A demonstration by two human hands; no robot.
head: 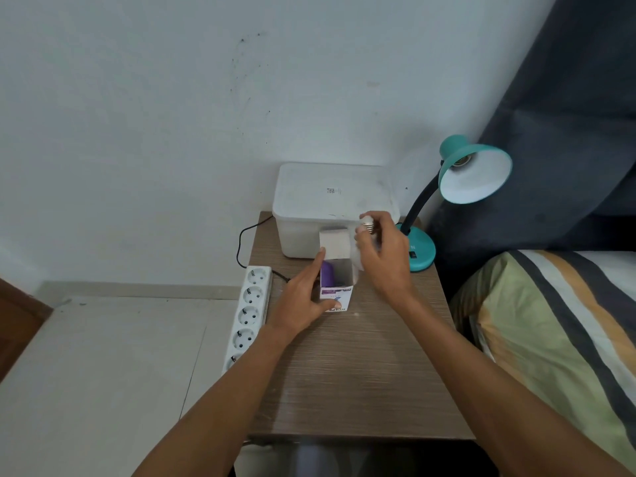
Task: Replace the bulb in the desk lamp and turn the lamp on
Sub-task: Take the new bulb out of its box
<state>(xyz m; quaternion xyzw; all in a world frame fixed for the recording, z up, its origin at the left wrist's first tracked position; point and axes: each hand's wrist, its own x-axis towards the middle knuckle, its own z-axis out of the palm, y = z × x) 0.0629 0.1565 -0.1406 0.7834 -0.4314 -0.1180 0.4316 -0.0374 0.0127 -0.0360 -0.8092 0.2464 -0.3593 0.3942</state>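
Note:
A teal desk lamp [475,173] stands at the table's back right; its shade faces me and the socket inside holds no bulb. My left hand [301,301] grips a small white-and-purple bulb box [336,287], which stands upright on the table with its top flap open. My right hand [382,256] holds a white bulb [367,224] just above and to the right of the box, metal screw base pointing up. Most of the bulb's glass is hidden by my fingers.
A white lidded plastic bin [330,201] sits at the back of the wooden table [351,373], right behind the box. A white power strip [249,315] lies along the table's left edge with a black cord. A bed with a striped cover [557,339] borders the right.

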